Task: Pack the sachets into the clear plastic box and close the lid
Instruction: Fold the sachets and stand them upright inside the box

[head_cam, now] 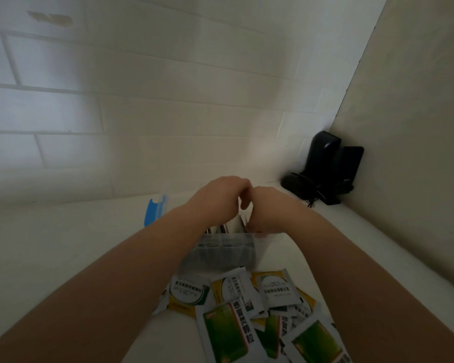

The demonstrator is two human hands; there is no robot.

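Both bare forearms reach forward and converge. Left hand [218,195] and right hand [269,208] meet knuckle to knuckle, wrists bent downward, fingers [244,203] curled and pointing down. Whether anything is pinched cannot be told.

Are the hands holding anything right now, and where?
Both hands appear to grip upright sachets by their top edges inside the clear box.

We see two bare forearms, no sleeves in view. Left hand [222,195] and right hand [269,205] ungloved; no rings, watch or bands visible.
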